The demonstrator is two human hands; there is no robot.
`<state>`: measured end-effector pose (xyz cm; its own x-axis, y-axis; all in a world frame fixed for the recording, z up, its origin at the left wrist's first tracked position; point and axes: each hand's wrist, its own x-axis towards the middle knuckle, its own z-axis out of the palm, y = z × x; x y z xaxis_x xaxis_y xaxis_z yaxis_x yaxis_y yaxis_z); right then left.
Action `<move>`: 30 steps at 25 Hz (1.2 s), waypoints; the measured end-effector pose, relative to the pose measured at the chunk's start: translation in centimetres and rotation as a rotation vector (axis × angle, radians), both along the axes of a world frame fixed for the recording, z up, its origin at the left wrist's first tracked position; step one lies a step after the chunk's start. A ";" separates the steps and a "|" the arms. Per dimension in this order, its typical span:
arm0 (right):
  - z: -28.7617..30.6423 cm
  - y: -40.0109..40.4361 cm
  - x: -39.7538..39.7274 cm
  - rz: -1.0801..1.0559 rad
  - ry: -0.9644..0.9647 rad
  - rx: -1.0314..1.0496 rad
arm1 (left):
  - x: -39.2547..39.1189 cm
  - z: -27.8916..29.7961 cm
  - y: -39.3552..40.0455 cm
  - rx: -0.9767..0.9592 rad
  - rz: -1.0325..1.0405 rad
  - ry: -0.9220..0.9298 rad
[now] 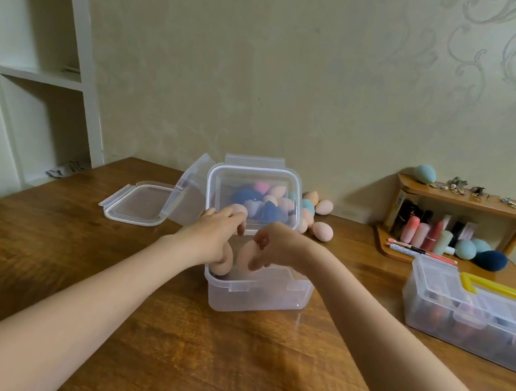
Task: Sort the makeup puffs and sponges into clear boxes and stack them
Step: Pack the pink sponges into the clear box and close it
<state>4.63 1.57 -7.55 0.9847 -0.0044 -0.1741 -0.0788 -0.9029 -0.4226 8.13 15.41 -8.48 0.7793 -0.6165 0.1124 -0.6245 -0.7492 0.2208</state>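
Fingers of left hand [208, 238] and right hand [275, 244] — each curled round a peach puff [245, 254], above the open clear box [259, 292]

We see both hands over an open clear box [259, 292] on the wooden bench [34, 260]. Our left hand [210, 238] curls its fingers round a peach puff [223, 263] at the box's near-left corner. Our right hand [278, 246], just beside it, pinches another peach puff [246, 256]. Just beyond both hands stands a lidded box of coloured sponges [254, 196]. A loose lid [137, 202] lies beyond our left hand, further left. A long case with a yellow handle [482, 314] sits well right of our right hand.
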 end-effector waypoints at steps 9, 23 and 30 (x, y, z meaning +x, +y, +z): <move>-2.0 2.7 1.5 -0.068 -0.147 -0.064 | 0.5 0.2 0.4 0.143 0.011 -0.020; 1.5 -8.5 3.9 -0.470 -0.314 0.042 | 0.7 -0.7 -0.3 0.096 0.088 -0.225; -5.3 -12.2 5.8 -0.562 -0.203 -0.139 | 1.0 -1.1 -0.4 0.107 0.034 -0.189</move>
<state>10.47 -10.59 -12.80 0.8387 -0.5417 0.0559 -0.4891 -0.7943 -0.3603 9.17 14.96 -9.63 0.7713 -0.6063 0.1937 -0.6209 -0.7836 0.0199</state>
